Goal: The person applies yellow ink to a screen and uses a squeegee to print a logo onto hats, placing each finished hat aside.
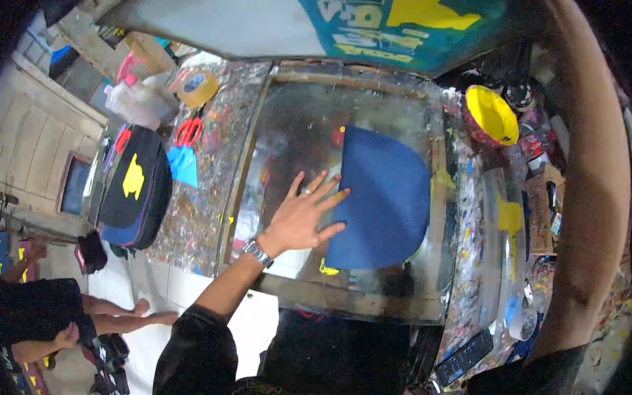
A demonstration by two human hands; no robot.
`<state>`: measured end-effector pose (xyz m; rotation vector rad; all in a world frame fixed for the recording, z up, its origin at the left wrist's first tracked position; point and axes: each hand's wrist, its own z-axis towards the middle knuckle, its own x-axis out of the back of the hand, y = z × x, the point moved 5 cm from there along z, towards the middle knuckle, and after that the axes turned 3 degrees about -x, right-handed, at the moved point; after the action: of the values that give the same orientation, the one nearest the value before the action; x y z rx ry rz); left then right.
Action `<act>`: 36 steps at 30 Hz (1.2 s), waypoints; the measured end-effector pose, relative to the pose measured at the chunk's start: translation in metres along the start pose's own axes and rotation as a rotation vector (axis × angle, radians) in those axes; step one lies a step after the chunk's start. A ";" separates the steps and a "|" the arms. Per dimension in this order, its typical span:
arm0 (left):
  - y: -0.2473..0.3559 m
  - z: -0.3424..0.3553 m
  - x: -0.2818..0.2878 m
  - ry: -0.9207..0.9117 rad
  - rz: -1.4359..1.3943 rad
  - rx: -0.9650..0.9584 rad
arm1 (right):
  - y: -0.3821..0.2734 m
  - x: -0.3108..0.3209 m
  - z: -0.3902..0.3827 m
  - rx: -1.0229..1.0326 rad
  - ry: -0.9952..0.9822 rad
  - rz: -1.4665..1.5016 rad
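A dark blue, half-round flat piece (384, 202), perhaps fabric, lies on the glass-like panel of the worktable, its straight side toward the left. My left hand (296, 218), with a ring and a metal watch, rests palm down at that straight edge. Its fingers are spread, and their tips touch or nearly touch the piece. My right forearm reaches far up along the right side, and the hand at its end is out of the picture. Above the panel, a printing screen (233, 19) is tilted up, with a green area and a yellow painted shape.
A bowl of yellow paint (491, 115) stands at the right, with a phone (464, 357) nearer me. On the left are a black bag (137, 186), red-handled scissors (188, 132), a tape roll (197, 89) and a blue scrap (182, 165). Another person (41, 311) is at lower left.
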<state>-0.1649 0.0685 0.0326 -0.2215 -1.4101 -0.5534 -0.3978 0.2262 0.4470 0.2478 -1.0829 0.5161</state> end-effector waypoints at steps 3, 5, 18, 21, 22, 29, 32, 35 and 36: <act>-0.002 -0.003 -0.002 -0.009 -0.033 0.011 | -0.004 0.001 -0.007 0.039 0.152 0.039; -0.002 -0.003 -0.005 -0.003 -0.043 0.006 | -0.016 0.005 -0.030 -0.022 0.049 0.086; 0.005 -0.023 0.063 0.468 -0.412 0.071 | -0.046 -0.011 -0.130 -0.036 0.221 -0.073; 0.018 -0.047 0.118 0.986 -0.996 0.321 | -0.065 -0.037 -0.199 0.065 0.310 -0.090; 0.019 -0.055 0.129 1.063 -1.196 0.386 | -0.069 -0.049 -0.231 0.112 0.360 -0.070; 0.005 -0.153 0.016 0.808 -1.284 0.965 | -0.063 -0.185 -0.308 0.140 -0.346 0.250; 0.002 -0.159 0.005 0.743 -1.193 0.938 | -0.059 -0.184 -0.328 0.085 -0.490 0.230; 0.009 -0.155 0.004 0.748 -1.099 0.902 | -0.075 -0.201 -0.358 0.209 -0.333 0.081; 0.007 -0.157 -0.001 0.735 -1.100 0.903 | -0.070 -0.209 -0.357 0.336 -0.033 0.077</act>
<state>-0.0245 0.0021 0.0071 1.4187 -0.8186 -0.6983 -0.1620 0.2640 0.1025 0.5119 -1.0376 0.7664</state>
